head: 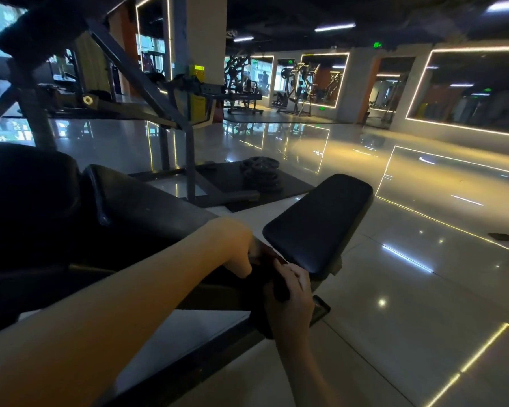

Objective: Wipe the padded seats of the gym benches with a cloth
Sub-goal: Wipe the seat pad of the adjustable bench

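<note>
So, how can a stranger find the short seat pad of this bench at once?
The long black back pad crosses the left foreground. Just past its right end lies the seat pad. It alone is short and rounded, with shiny floor behind it.

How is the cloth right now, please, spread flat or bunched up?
Bunched up: both the left hand and the right hand grip the dark cloth, gathered between them.

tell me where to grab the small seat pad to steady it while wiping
I'd take the seat pad by its near short edge, coming from your side just past the right hand. That rounded edge shows its full thickness and lies closest to you; the far end points away from you.
</note>
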Action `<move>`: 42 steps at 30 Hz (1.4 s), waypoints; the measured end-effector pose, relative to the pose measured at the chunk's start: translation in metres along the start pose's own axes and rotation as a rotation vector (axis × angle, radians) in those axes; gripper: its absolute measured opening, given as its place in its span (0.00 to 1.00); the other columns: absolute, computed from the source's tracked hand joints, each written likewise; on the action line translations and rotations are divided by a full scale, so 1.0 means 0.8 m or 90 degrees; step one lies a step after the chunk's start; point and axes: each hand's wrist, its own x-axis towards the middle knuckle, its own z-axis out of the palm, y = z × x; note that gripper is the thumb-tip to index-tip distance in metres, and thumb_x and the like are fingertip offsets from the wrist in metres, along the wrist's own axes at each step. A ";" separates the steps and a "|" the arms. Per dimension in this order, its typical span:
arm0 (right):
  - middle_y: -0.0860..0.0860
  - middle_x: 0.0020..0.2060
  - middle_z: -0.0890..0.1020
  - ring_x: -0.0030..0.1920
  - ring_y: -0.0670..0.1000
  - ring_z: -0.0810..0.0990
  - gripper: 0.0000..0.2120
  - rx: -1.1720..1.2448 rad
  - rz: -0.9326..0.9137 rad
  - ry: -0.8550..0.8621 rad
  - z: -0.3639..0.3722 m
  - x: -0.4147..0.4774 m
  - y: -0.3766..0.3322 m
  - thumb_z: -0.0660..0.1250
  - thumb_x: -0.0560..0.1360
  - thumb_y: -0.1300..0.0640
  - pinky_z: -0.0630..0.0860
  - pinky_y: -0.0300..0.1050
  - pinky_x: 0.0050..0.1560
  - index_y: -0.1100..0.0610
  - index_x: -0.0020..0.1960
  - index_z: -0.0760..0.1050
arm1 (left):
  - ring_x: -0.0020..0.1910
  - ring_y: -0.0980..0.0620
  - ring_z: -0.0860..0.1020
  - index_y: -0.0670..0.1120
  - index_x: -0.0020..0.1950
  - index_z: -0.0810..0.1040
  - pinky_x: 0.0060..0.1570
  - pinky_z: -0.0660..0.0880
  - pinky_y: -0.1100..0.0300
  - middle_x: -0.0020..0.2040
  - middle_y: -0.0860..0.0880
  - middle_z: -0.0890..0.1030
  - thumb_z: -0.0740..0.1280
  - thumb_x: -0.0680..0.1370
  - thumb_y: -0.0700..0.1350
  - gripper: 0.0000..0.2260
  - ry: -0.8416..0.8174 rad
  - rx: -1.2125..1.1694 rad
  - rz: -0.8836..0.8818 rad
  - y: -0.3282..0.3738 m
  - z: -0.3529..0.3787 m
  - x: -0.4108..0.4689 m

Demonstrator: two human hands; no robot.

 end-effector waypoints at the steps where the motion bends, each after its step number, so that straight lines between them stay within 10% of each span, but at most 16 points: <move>1: 0.51 0.55 0.78 0.55 0.47 0.77 0.17 0.008 0.058 0.008 0.002 -0.001 0.012 0.65 0.74 0.55 0.72 0.34 0.56 0.58 0.60 0.81 | 0.53 0.50 0.77 0.48 0.67 0.74 0.56 0.77 0.55 0.54 0.47 0.78 0.66 0.76 0.56 0.22 0.004 0.002 0.002 0.000 0.002 0.002; 6: 0.51 0.53 0.80 0.55 0.54 0.79 0.11 0.116 0.417 0.028 0.000 0.000 0.058 0.70 0.75 0.60 0.75 0.47 0.54 0.53 0.57 0.77 | 0.54 0.49 0.77 0.49 0.69 0.74 0.56 0.76 0.55 0.57 0.46 0.78 0.64 0.76 0.55 0.23 0.019 -0.001 0.007 0.002 0.008 -0.002; 15: 0.50 0.51 0.75 0.49 0.44 0.74 0.11 0.069 0.311 0.119 0.021 -0.024 0.060 0.69 0.75 0.67 0.66 0.26 0.49 0.51 0.48 0.74 | 0.57 0.49 0.77 0.50 0.68 0.75 0.57 0.74 0.57 0.60 0.47 0.78 0.64 0.76 0.53 0.21 0.032 -0.042 0.010 0.001 0.014 0.001; 20: 0.57 0.51 0.78 0.49 0.56 0.78 0.12 0.140 0.547 0.246 0.042 -0.019 0.095 0.63 0.68 0.50 0.72 0.46 0.47 0.56 0.47 0.76 | 0.57 0.49 0.77 0.51 0.67 0.75 0.59 0.76 0.54 0.59 0.48 0.78 0.65 0.75 0.54 0.22 0.037 -0.042 0.008 0.001 0.013 0.001; 25: 0.60 0.51 0.80 0.47 0.56 0.78 0.05 0.130 0.652 0.210 0.041 -0.013 0.132 0.68 0.74 0.57 0.68 0.45 0.45 0.57 0.49 0.77 | 0.59 0.48 0.76 0.54 0.70 0.72 0.59 0.75 0.51 0.63 0.48 0.77 0.62 0.78 0.57 0.22 0.035 0.045 0.021 0.009 0.012 0.016; 37: 0.55 0.47 0.77 0.50 0.40 0.73 0.06 0.114 0.286 0.150 0.041 -0.026 0.065 0.67 0.72 0.65 0.66 0.28 0.51 0.60 0.49 0.77 | 0.54 0.46 0.73 0.54 0.68 0.70 0.55 0.73 0.47 0.58 0.47 0.75 0.63 0.76 0.57 0.21 0.011 0.127 -0.011 0.062 0.029 0.062; 42: 0.63 0.55 0.79 0.51 0.59 0.78 0.13 0.156 0.665 0.206 0.039 -0.034 0.143 0.65 0.76 0.59 0.65 0.42 0.46 0.63 0.58 0.75 | 0.63 0.44 0.72 0.55 0.75 0.64 0.59 0.71 0.47 0.68 0.46 0.73 0.62 0.78 0.56 0.26 0.026 0.135 0.001 0.062 0.033 0.061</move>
